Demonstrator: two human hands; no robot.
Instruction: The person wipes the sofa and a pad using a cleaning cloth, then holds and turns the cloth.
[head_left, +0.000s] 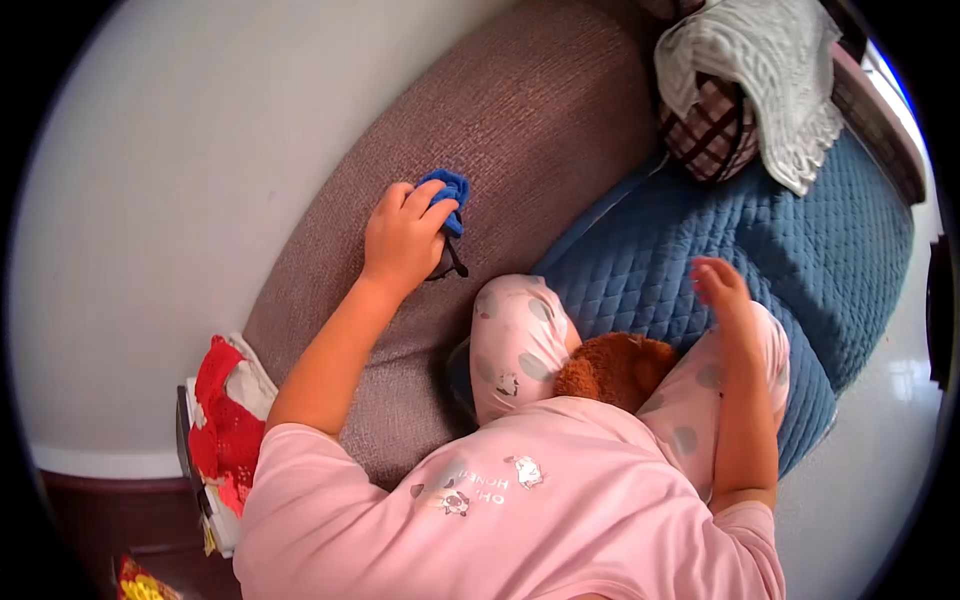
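My left hand [403, 235] is closed on a bunched blue cloth [452, 188] in front of the brown sofa backrest. Just below the cloth, a thin dark piece [456, 262] with a slim arm sticks out beside my palm; it looks like part of a pair of glasses, mostly hidden by the hand. Over my right thigh, my right hand [724, 288] is raised with loosely bent fingers and no object visible in it. A fuzzy brown plush thing [615, 370] lies between my legs.
The sofa backrest [520, 110] curves along a pale wall [190, 200]. A blue quilted cover [680, 240] lies over the seat. At the far end sits a plaid cushion [708, 130] under a white knitted cloth [750, 60]. Red lace fabric [228, 420] hangs at left.
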